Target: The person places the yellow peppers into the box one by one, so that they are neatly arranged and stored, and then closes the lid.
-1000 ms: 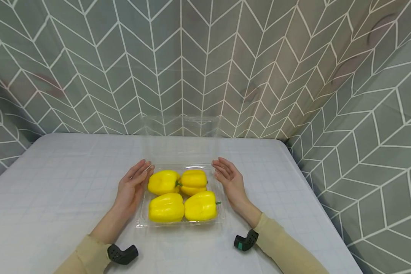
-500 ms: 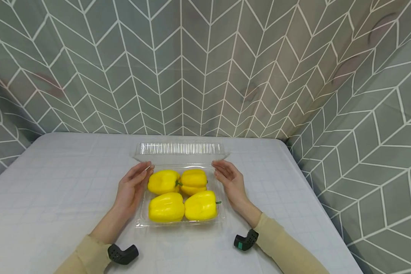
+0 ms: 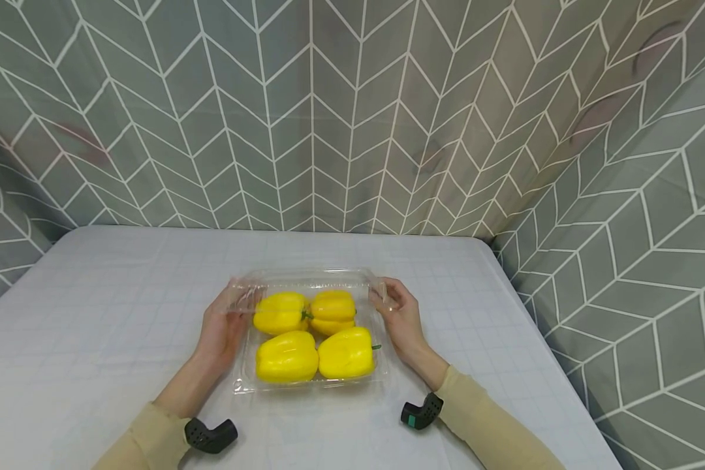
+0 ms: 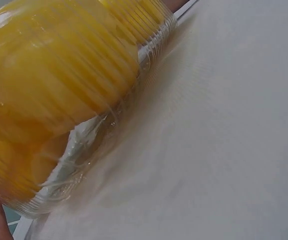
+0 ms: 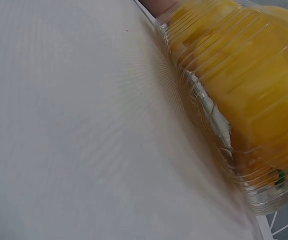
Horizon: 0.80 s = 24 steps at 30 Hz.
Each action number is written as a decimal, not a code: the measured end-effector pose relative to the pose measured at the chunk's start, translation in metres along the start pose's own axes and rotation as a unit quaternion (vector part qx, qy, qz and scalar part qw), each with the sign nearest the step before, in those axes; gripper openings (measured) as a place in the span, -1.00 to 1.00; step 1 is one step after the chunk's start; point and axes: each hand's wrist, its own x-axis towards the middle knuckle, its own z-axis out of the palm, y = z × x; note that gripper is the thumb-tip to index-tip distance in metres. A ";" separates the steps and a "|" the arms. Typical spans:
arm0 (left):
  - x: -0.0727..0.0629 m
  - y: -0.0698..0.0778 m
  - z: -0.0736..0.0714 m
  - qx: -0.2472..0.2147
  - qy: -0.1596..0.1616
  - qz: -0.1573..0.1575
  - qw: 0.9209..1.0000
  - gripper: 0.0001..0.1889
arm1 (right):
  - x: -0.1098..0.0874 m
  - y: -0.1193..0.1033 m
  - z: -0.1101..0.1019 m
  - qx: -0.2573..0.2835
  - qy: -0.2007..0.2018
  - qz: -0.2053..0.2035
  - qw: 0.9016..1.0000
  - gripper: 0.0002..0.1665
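In the head view a clear plastic clamshell container (image 3: pixel 364 385) holds several yellow bell peppers (image 3: pixel 286 356). Its hinged lid (image 3: pixel 329 277) slants forward over the back part, and its corners overlap both hands. The left hand (image 3: pixel 222 326) rests along the container's left side with relaxed fingers at the back corner, partly seen through the lid. On the opposite side, the right hand (image 3: pixel 404 326) lies with gently bent fingers near the back right corner. Both wrist views show the container's ribbed wall (image 4: pixel 158 37), with peppers (image 5: pixel 248 75) behind the plastic.
A white cloth covers the table (image 3: pixel 123 294). Behind it hangs a grey curtain (image 3: pixel 329 130) with white chevron lines, which continues on the right. Black devices (image 3: pixel 211 436) sit at both wrists, by the beige sleeves.
The lid stood upright behind the peppers and has swung forward and down over the back row and the fingers. The hands have hardly moved; the container and peppers have barely shifted.
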 end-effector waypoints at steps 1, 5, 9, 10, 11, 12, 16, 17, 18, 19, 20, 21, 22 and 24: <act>-0.001 -0.001 -0.002 0.049 -0.010 0.022 0.998 -0.65 | -0.001 -0.001 0.000 -0.004 0.001 0.000 1.000 -0.63; -0.004 -0.003 -0.004 0.224 -0.022 0.102 0.969 -0.57 | -0.003 -0.003 -0.001 0.004 0.010 -0.006 1.000 -0.66; -0.009 0.003 0.002 0.206 0.037 0.037 0.977 -0.52 | -0.006 -0.005 -0.003 0.012 0.012 -0.004 1.000 -0.69; -0.011 0.005 0.003 0.199 0.054 0.022 0.978 -0.50 | -0.007 -0.005 -0.003 0.010 0.011 -0.002 1.000 -0.70; -0.012 0.006 0.004 0.178 0.070 0.004 0.982 -0.46 | -0.009 -0.005 -0.004 0.007 0.010 0.000 1.000 -0.71; -0.014 0.008 0.006 0.152 0.085 -0.010 0.985 -0.44 | -0.011 -0.006 -0.005 0.004 0.009 0.002 1.000 -0.71; -0.026 0.010 0.010 0.169 0.113 -0.008 0.979 -0.47 | -0.021 -0.008 -0.010 0.000 -0.002 0.014 1.000 -0.70; -0.031 0.011 0.010 0.186 0.118 -0.005 0.976 -0.48 | -0.024 -0.009 -0.012 -0.002 -0.007 0.016 1.000 -0.69; -0.036 0.011 0.010 0.206 0.121 0.001 0.971 -0.50 | -0.028 -0.011 -0.014 -0.006 -0.013 0.017 1.000 -0.68; -0.041 0.012 0.010 0.223 0.120 0.005 0.967 -0.50 | -0.031 -0.012 -0.016 -0.015 -0.018 0.019 1.000 -0.67; -0.047 0.012 0.010 0.233 0.118 0.009 0.965 -0.50 | -0.036 -0.014 -0.017 -0.027 -0.023 0.018 0.999 -0.67; -0.052 0.012 0.009 0.246 0.114 0.015 0.962 -0.50 | -0.040 -0.016 -0.019 -0.039 -0.029 0.015 0.999 -0.67; -0.058 0.013 0.009 0.251 0.107 0.019 0.962 -0.50 | -0.044 -0.017 -0.020 -0.051 -0.034 0.012 0.998 -0.67; -0.069 0.014 0.009 0.253 0.096 0.027 0.962 -0.48 | -0.052 -0.020 -0.023 -0.074 -0.043 0.007 0.996 -0.67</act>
